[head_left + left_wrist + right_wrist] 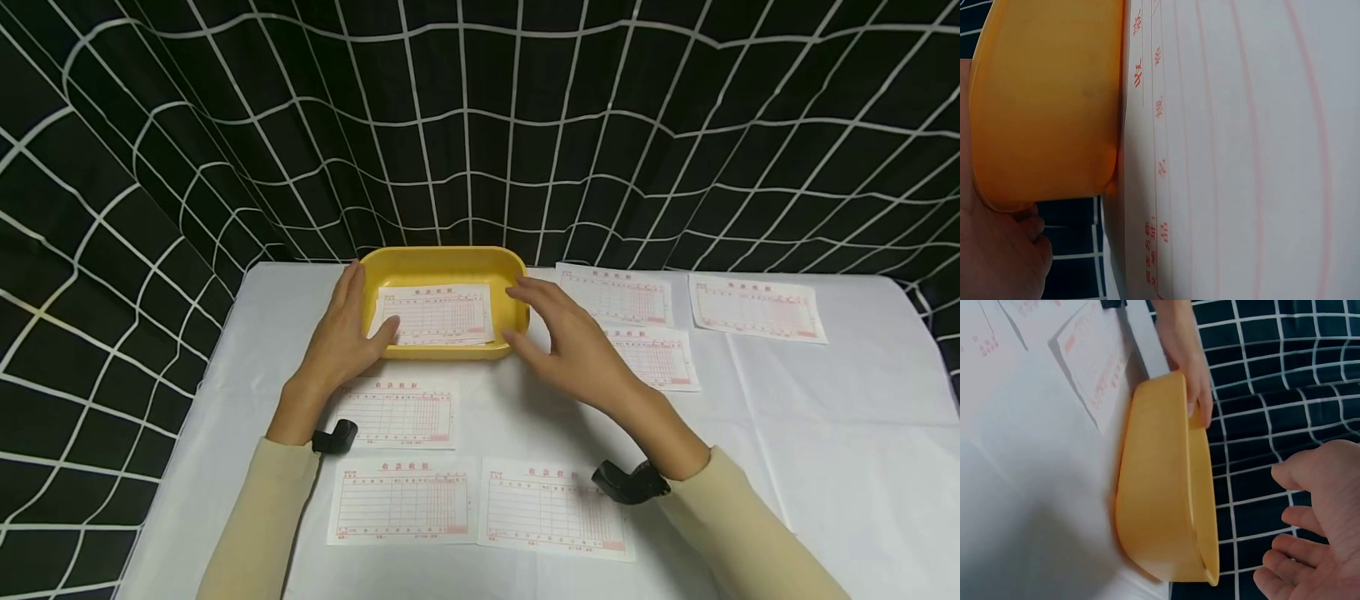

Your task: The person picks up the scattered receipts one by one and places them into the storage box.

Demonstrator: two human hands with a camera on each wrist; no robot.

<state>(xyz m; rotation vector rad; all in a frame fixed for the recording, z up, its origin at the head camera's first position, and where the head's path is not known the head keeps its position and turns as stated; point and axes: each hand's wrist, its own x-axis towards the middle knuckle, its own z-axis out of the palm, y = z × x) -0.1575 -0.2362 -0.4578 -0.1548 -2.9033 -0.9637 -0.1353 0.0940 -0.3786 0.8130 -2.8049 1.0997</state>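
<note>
A yellow plastic basin [442, 352] stands at the back of the white table, with several printed receipt slips [438, 312] lying inside it. My left hand [337, 329] grips the basin's left end, thumb over the near rim and fingers along the outside. In the left wrist view the fingers [1038, 240] bend around the basin's end wall [1047, 112]. At the right end hovers my right hand [573, 346], its fingers spread and holding nothing. The right wrist view shows a gap between this hand [1310, 531] and the basin [1154, 481].
In front of the basin lie a receipt slip [401, 417] and two more side by side, a left one [405, 504] and a right one [551, 512]. Others lie to the right, including a far one [757, 308]. Black cloth with a white grid [487, 125] hangs behind the table.
</note>
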